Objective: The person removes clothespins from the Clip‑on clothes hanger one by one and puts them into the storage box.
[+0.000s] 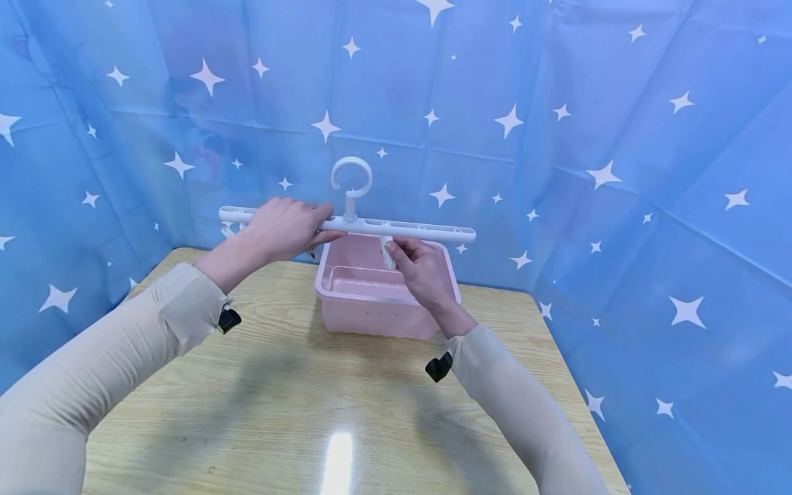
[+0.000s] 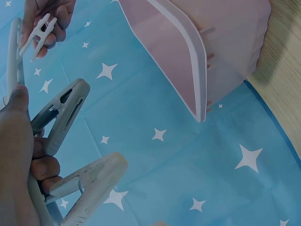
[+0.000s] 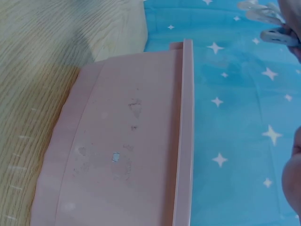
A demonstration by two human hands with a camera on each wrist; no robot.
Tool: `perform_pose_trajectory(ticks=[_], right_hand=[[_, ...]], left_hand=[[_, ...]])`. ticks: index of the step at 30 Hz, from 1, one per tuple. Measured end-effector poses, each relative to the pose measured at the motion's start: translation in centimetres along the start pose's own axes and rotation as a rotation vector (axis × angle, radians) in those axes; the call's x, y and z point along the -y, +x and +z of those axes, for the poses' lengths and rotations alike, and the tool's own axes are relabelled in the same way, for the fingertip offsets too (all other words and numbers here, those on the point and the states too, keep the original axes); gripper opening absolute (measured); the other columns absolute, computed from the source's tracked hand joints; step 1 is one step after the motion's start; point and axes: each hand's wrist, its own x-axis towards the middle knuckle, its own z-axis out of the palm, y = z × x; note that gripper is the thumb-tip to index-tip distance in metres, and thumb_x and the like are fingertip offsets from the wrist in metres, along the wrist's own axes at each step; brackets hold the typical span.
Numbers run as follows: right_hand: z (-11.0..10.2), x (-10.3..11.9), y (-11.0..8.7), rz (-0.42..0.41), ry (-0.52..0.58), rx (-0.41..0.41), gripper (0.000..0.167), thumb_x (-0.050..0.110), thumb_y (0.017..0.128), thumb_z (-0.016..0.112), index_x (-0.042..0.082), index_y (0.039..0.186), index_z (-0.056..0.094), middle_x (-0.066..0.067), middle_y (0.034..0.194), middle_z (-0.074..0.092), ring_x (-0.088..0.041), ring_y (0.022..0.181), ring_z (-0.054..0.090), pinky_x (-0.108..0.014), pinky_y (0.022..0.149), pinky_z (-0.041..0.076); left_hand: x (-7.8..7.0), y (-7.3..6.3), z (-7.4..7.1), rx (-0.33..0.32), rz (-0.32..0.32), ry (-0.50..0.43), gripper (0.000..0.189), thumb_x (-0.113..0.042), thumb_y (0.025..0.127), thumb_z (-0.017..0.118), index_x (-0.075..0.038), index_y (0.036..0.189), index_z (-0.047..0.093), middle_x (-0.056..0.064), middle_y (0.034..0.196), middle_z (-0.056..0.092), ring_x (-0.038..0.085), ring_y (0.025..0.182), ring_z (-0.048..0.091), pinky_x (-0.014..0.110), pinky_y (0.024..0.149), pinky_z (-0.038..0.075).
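A white clip hanger (image 1: pixel 427 232) with a round hook is held up over a pink plastic bin (image 1: pixel 377 309). My left hand (image 1: pixel 281 227) grips its bar to the left of the hook. To the right of the hook, my right hand (image 1: pixel 425 273) pinches a white clip (image 1: pixel 388 253) at the underside of the bar. Two more clips, a near one (image 2: pixel 96 190) and a grey-looking one (image 2: pixel 70 113), hang from the bar by my left fingers in the left wrist view. At the right edge of the right wrist view, only part of my right hand (image 3: pixel 292 179) shows.
The bin stands near the back edge of a wooden table (image 1: pixel 278 392), its inner floor partly in sight. A blue curtain with white stars (image 1: pixel 458 89) hangs behind and beside the table. Black wrist cameras sit at both cuffs.
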Motion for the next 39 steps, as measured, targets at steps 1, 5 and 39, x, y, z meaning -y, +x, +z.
perform_pose_trajectory(ticks=[1, 5, 39], right_hand=[[-0.01, 0.02, -0.01, 0.004, 0.003, 0.0, 0.031, 0.042, 0.098, 0.063, 0.013, 0.105, 0.073, -0.003, 0.071, 0.056, -0.018, 0.06, 0.046, -0.024, 0.053, 0.036], [0.01, 0.05, 0.02, 0.02, 0.031, 0.004, 0.035, 0.042, 0.097, 0.064, 0.01, 0.107, 0.072, -0.003, 0.072, 0.056, -0.018, 0.062, 0.046, -0.024, 0.055, 0.037], [0.81, -0.01, 0.25, -0.029, 0.069, -0.085, 0.021, 0.023, 0.097, 0.067, 0.005, 0.107, 0.072, 0.003, 0.077, 0.061, -0.013, 0.064, 0.049, -0.021, 0.056, 0.039]], left_hand=[[0.01, 0.0, 0.0, -0.002, 0.001, 0.001, 0.04, -0.054, 0.099, 0.053, -0.015, 0.092, 0.054, 0.001, 0.063, 0.053, 0.022, 0.052, 0.05, 0.036, 0.046, 0.038], [0.07, 0.02, 0.01, -0.006, 0.002, 0.002, 0.04, -0.054, 0.099, 0.053, -0.015, 0.091, 0.054, 0.001, 0.063, 0.052, 0.022, 0.051, 0.05, 0.035, 0.046, 0.038], [0.26, 0.0, 0.28, -0.016, -0.01, -0.005, 0.043, -0.055, 0.099, 0.053, -0.014, 0.088, 0.051, 0.001, 0.062, 0.05, 0.022, 0.051, 0.05, 0.036, 0.045, 0.038]])
